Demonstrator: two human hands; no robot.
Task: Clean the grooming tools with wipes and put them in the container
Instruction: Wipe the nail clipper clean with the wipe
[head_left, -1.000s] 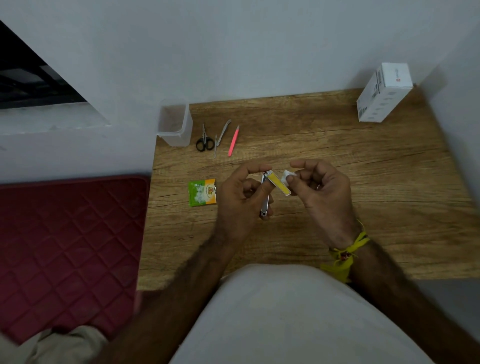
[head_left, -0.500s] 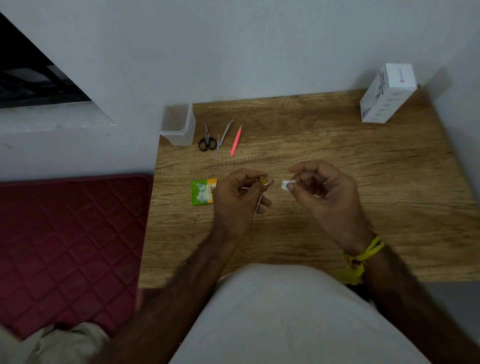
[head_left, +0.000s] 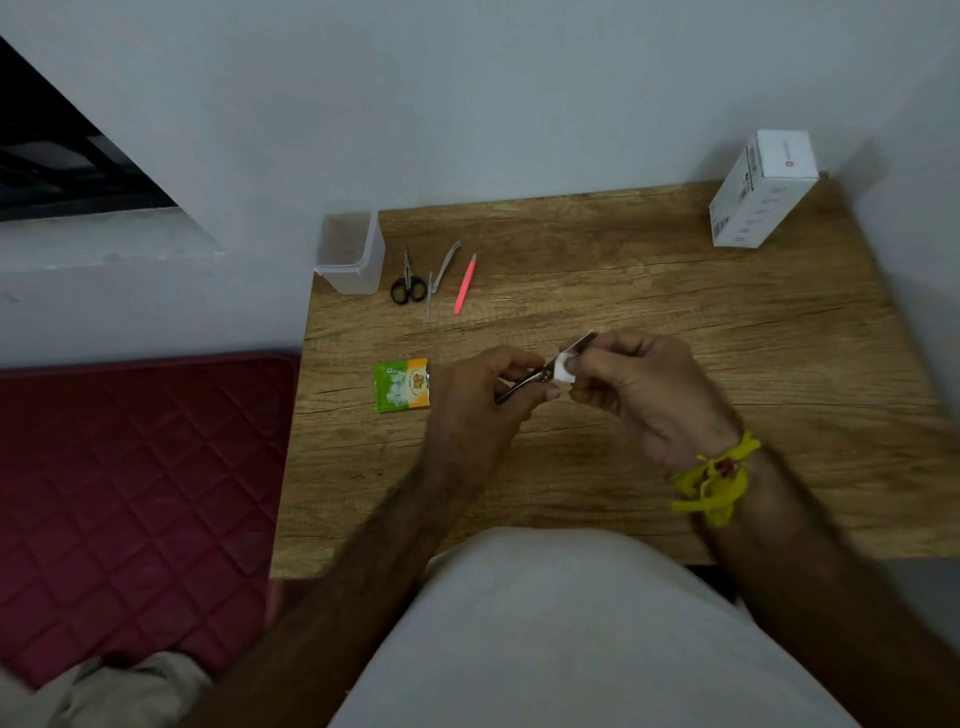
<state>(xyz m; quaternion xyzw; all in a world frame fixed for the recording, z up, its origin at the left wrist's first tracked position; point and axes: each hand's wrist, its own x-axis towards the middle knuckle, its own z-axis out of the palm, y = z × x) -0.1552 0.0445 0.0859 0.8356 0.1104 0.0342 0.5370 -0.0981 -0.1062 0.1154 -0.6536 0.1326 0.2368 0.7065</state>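
Observation:
Over the middle of the wooden table (head_left: 649, 291), my left hand (head_left: 478, 410) grips a metal nail clipper (head_left: 524, 378) by its lower end. My right hand (head_left: 644, 389) pinches a small white wipe (head_left: 563, 370) against the clipper's upper part. The clipper's tip sticks out above the wipe. At the table's back left stands a clear plastic container (head_left: 350, 249). Beside it lie small black-handled scissors (head_left: 409, 283), a grey metal tool (head_left: 441, 275) and pink tweezers (head_left: 465, 283).
A green and orange wipe sachet (head_left: 401, 385) lies left of my left hand. A white box (head_left: 761, 189) stands at the back right corner. A red quilted mat (head_left: 135, 493) lies on the floor to the left. Walls border the table at back and right.
The clipper has turned from near upright to slanting, its yellow face no longer showing. My right hand has brought the wipe back onto it after a short gap.

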